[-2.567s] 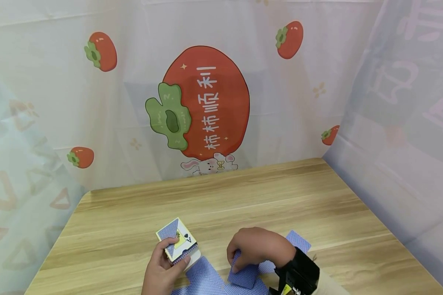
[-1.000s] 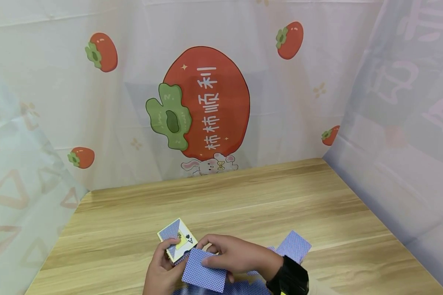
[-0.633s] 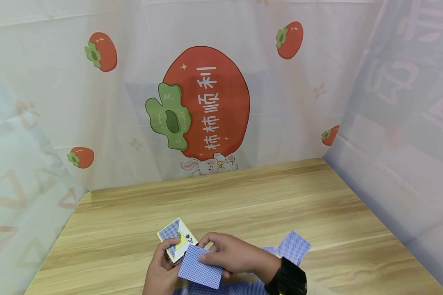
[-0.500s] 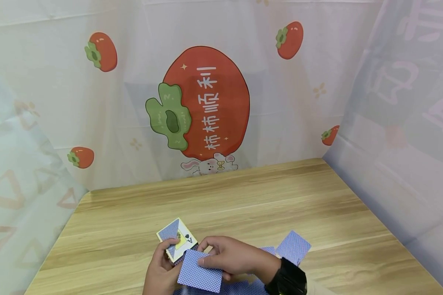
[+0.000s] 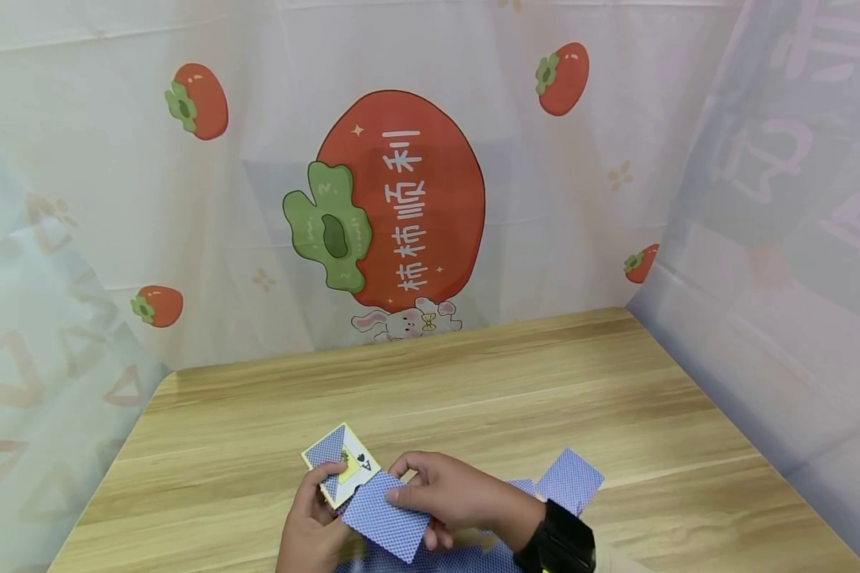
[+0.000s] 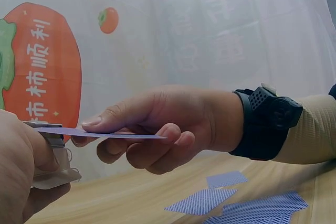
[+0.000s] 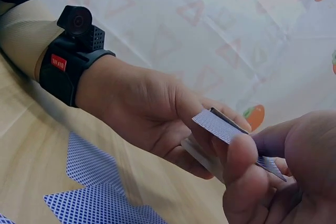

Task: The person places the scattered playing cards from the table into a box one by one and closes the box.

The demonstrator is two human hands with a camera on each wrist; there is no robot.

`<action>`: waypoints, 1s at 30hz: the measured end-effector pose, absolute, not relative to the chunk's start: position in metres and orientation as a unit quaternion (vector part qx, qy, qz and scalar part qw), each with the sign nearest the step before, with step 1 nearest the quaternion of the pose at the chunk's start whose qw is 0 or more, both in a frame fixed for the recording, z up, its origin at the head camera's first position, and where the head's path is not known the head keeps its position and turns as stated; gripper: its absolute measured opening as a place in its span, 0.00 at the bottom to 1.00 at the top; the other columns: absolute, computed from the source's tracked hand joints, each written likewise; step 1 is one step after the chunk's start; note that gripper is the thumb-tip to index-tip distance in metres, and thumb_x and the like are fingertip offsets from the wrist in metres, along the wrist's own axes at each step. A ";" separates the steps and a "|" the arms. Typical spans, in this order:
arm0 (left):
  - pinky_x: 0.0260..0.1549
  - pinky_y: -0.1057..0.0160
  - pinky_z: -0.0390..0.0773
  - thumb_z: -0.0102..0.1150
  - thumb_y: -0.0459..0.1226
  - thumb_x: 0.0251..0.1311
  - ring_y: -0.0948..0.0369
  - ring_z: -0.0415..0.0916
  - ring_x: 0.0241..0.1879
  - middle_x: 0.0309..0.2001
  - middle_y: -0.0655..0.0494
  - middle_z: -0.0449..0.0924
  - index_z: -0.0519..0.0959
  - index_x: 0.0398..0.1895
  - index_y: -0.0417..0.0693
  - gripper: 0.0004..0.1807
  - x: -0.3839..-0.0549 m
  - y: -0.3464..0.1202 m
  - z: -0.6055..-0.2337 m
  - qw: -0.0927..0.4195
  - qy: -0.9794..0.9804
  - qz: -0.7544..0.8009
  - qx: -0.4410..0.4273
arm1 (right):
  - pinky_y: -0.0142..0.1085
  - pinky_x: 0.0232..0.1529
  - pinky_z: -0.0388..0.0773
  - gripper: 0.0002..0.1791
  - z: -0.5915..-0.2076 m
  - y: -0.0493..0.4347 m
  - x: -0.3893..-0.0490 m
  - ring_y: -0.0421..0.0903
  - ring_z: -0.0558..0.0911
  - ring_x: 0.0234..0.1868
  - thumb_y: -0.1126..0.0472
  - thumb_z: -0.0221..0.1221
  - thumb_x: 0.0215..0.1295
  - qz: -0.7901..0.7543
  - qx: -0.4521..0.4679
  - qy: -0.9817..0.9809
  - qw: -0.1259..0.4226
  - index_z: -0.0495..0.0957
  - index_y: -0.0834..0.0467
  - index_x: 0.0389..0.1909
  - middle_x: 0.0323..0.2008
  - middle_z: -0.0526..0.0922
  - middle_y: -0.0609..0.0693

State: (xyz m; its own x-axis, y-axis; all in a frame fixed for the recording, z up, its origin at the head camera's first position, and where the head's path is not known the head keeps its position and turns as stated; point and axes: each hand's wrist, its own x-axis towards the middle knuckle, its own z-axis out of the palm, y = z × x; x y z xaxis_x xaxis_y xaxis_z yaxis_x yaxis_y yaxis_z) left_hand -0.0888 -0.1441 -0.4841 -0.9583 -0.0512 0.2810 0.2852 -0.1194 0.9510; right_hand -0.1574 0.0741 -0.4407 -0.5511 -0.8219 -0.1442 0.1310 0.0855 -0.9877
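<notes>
Steadying left hand (image 5: 311,521): fingers grip the white-and-blue cardboard box (image 5: 353,454) above the wood-grain tabletop (image 5: 430,398); squeeze lightly.
Right hand (image 5: 455,495): fingers pinch a blue-checked paper playing card (image 5: 383,521) at the box's flapped end; square edges first.

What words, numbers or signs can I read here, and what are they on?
"柿柿顺利": the big red persimmon on the backdrop.
"A", with a black suit sign: the card box in the left hand.
Red label on the black wrist strap: too blurred.
Pale characters on the right curtain: too faint.
</notes>
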 end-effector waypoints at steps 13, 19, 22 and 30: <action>0.43 0.65 0.85 0.58 0.16 0.56 0.64 0.80 0.51 0.56 0.32 0.62 0.61 0.65 0.36 0.33 -0.088 -0.144 -0.483 0.113 -0.664 -0.735 -0.072 | 0.31 0.25 0.84 0.17 -0.442 0.067 -0.152 0.41 0.86 0.24 0.64 0.56 0.75 -0.687 -0.243 0.544 0.417 0.64 0.61 0.59 0.33 0.85 0.54; 0.41 0.65 0.85 0.58 0.15 0.53 0.63 0.81 0.49 0.55 0.34 0.64 0.63 0.64 0.35 0.34 -0.088 -0.142 -0.482 0.123 -0.663 -0.735 -0.074 | 0.35 0.35 0.86 0.29 -0.439 0.066 -0.153 0.46 0.88 0.33 0.73 0.60 0.67 -0.709 -0.224 0.536 0.399 0.59 0.61 0.64 0.42 0.81 0.58; 0.41 0.64 0.85 0.58 0.15 0.54 0.63 0.81 0.49 0.55 0.38 0.64 0.64 0.64 0.38 0.33 -0.088 -0.142 -0.483 0.120 -0.658 -0.739 -0.079 | 0.36 0.37 0.87 0.33 -0.438 0.066 -0.153 0.48 0.88 0.35 0.75 0.61 0.65 -0.716 -0.230 0.529 0.394 0.59 0.60 0.66 0.46 0.79 0.59; 0.40 0.65 0.85 0.61 0.17 0.55 0.62 0.81 0.48 0.56 0.32 0.62 0.64 0.63 0.39 0.33 -0.086 -0.140 -0.480 0.100 -0.665 -0.737 -0.065 | 0.38 0.29 0.86 0.29 -0.440 0.066 -0.155 0.44 0.86 0.31 0.69 0.64 0.67 -0.686 -0.280 0.604 0.292 0.65 0.57 0.66 0.45 0.80 0.54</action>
State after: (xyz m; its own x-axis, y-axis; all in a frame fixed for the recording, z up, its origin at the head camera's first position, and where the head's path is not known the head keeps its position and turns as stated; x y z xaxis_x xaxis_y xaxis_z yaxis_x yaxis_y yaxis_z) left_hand -0.0857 -0.1395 -0.4803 -0.9716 -0.0608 0.2287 0.2338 -0.0953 0.9676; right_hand -0.1545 0.0660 -0.4401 -0.6729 -0.7392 0.0304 0.0634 -0.0986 -0.9931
